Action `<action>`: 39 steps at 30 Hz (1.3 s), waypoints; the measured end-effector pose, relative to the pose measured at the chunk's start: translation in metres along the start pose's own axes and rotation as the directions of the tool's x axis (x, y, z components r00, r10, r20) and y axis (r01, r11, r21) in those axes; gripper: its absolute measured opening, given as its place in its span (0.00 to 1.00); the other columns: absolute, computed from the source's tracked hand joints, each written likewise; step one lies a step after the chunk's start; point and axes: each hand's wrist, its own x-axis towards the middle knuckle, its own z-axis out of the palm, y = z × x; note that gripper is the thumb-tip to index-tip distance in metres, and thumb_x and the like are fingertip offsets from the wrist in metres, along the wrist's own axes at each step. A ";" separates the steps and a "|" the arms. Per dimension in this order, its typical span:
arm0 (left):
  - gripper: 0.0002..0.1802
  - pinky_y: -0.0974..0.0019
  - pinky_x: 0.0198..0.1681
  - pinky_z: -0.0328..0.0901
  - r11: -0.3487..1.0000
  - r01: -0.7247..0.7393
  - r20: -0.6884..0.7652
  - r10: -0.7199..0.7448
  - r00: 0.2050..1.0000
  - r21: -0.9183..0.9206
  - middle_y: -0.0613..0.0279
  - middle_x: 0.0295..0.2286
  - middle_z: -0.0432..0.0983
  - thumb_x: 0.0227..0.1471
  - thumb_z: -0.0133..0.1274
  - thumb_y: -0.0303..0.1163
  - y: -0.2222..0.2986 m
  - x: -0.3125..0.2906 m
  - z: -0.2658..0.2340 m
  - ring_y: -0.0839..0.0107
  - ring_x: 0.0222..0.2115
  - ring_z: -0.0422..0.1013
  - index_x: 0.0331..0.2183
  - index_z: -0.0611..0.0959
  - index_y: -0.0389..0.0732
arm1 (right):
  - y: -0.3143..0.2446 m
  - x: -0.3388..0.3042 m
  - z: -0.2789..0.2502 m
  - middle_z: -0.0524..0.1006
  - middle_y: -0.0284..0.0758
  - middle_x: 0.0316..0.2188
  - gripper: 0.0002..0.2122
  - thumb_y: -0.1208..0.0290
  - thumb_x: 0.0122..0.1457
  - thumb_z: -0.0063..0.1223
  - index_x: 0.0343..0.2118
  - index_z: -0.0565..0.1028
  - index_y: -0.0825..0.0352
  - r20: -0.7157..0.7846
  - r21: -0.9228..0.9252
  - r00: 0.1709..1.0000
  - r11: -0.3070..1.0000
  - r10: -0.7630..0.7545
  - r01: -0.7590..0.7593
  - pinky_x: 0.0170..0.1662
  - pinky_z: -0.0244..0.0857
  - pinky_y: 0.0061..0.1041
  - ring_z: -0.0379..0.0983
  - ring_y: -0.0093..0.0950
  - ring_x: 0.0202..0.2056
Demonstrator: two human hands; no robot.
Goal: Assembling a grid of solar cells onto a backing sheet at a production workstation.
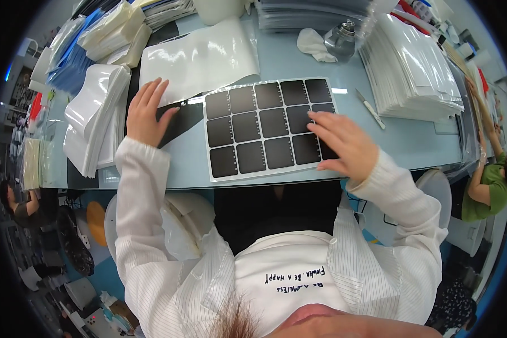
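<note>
Under the right hand, white-bordered black-panelled sheet is partly covered | sheet placed right of left hand | both hands loosely spread

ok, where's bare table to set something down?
Bare table: between the left sleeve and black-squared sheet; also front right, between the right sleeve, knife and white stack. Crowded: the back, with bottle, crumpled tissue and piled sheets.
</note>
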 end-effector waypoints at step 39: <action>0.05 0.67 0.33 0.71 0.978 0.202 -0.610 -0.193 0.768 -0.055 0.63 0.29 0.82 0.48 0.63 0.30 -0.028 0.048 -0.008 0.66 0.30 0.79 0.32 0.86 0.47 | -0.022 -0.010 -0.002 0.68 0.43 0.58 0.29 0.71 0.48 0.66 0.55 0.70 0.71 -0.149 0.544 0.899 0.793 0.412 -0.273 0.55 0.64 0.34 0.70 0.37 0.53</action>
